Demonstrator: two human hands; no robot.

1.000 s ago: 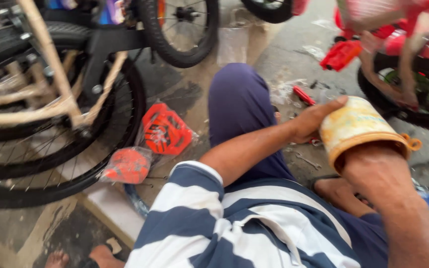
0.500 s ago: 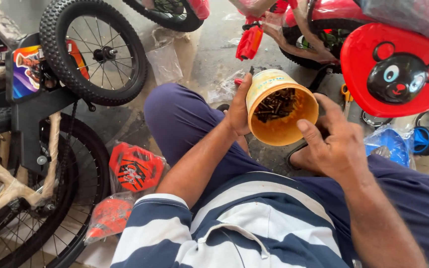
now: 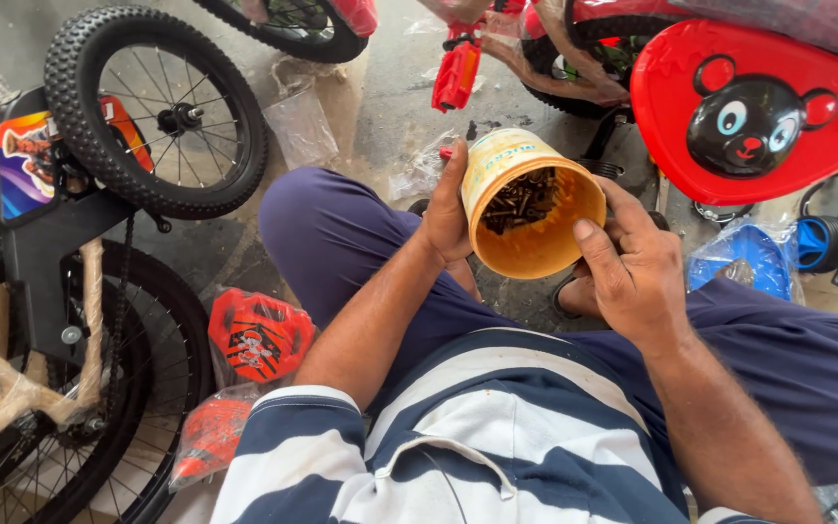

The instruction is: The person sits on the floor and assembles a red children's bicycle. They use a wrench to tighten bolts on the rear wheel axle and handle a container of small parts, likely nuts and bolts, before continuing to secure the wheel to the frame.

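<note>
Both of your hands hold one round yellow tub (image 3: 533,209), tilted so its mouth faces you, above your knees and between them. Your left hand (image 3: 448,209) wraps the tub's near-left wall, thumb up along the rim, fingers hidden behind it. Your right hand (image 3: 632,262) cups the right side, thumb pressed over the rim edge, the other fingers curled out of sight under the tub. The plastic looks smooth, stained orange inside. At its bottom lies a dark heap of small metal parts (image 3: 521,199), screws or bolts; you cannot make out each one.

Left of your knee stands a small wheel (image 3: 157,112) with knobby black rubber and thin spokes. By your left thigh lies a red plate (image 3: 259,335) with ridged moulding, and a second red piece (image 3: 210,437) sits in clear wrap, blurred. Upper right, a glossy red panel (image 3: 749,112) bears a black bear face; the frame cuts its edge.
</note>
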